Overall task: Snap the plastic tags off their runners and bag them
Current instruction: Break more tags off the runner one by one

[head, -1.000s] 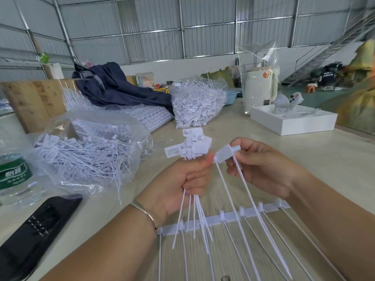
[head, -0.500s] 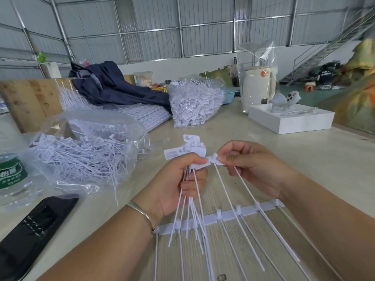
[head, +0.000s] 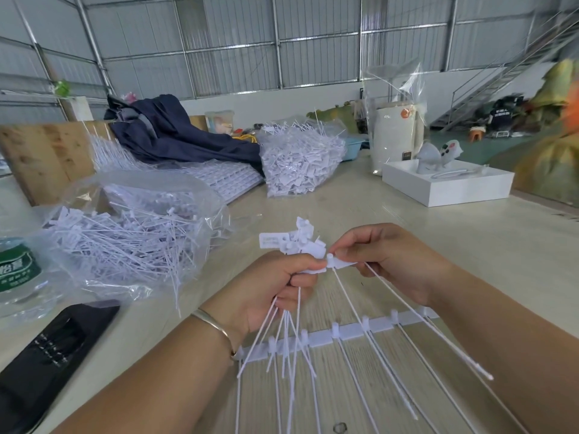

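My left hand (head: 275, 289) grips a bundle of loose white plastic tags (head: 297, 242), flat heads up and thin tails hanging below the fist. My right hand (head: 385, 261) pinches the heads of two more white tags (head: 340, 262) and presses them against the bundle. Their long tails slant down to the right. Under both hands a white runner strip (head: 344, 333) lies across the table with thin stems running toward me. An open clear bag of loose tags (head: 125, 239) sits at the left.
A second bag heaped with tags (head: 300, 161) and flat sheets of tags (head: 225, 180) lie further back, beside dark blue cloth (head: 175, 133). A water bottle (head: 18, 274) and a black phone (head: 47, 355) are at the left; a white box (head: 445, 183) stands right.
My right hand has brought its two tags leftward and down until their heads meet the bundle in my left hand. Both hands sit slightly lower than a second ago.
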Motion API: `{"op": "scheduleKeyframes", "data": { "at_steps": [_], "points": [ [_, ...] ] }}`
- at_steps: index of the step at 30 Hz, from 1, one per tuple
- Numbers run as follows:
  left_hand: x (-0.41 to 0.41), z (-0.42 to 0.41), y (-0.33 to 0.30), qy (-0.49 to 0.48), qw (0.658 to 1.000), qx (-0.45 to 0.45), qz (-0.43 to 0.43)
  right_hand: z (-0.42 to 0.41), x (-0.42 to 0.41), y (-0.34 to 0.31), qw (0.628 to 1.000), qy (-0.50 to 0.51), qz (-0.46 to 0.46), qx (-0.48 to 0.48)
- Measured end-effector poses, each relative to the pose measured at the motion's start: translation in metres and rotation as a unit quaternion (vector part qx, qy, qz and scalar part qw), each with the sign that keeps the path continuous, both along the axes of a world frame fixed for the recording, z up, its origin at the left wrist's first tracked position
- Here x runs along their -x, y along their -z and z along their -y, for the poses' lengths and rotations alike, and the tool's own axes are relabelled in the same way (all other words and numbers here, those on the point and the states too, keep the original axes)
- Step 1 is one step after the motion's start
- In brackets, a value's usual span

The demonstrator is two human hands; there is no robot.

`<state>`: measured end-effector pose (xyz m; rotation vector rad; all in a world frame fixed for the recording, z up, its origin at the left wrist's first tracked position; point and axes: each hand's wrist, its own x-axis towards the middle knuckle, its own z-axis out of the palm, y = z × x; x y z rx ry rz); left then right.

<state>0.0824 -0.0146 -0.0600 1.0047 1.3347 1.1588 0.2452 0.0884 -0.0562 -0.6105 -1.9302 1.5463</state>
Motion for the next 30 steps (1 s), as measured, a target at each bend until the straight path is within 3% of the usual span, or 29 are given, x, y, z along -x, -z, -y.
{"op": "scheduleKeyframes", "data": {
  "at_steps": [7,10,15,25,30],
  "points": [
    [0.003,0.010,-0.008,0.078,0.994,0.013,-0.073,-0.005,-0.013,-0.007,0.991,-0.105,0.057,0.059],
    [0.007,0.012,-0.010,0.056,0.997,-0.006,-0.046,-0.010,-0.016,-0.007,0.989,-0.096,0.024,0.109],
    [0.008,0.005,-0.001,-0.007,1.000,0.005,0.001,-0.013,-0.009,-0.004,0.992,-0.014,-0.041,0.116],
    [0.002,0.001,0.001,-0.041,0.992,0.003,0.116,-0.007,-0.007,-0.003,0.988,-0.062,-0.033,0.136],
    [0.006,-0.001,0.003,-0.033,0.995,0.002,0.094,-0.006,-0.006,-0.003,0.989,-0.095,-0.027,0.113]
  ]
}}
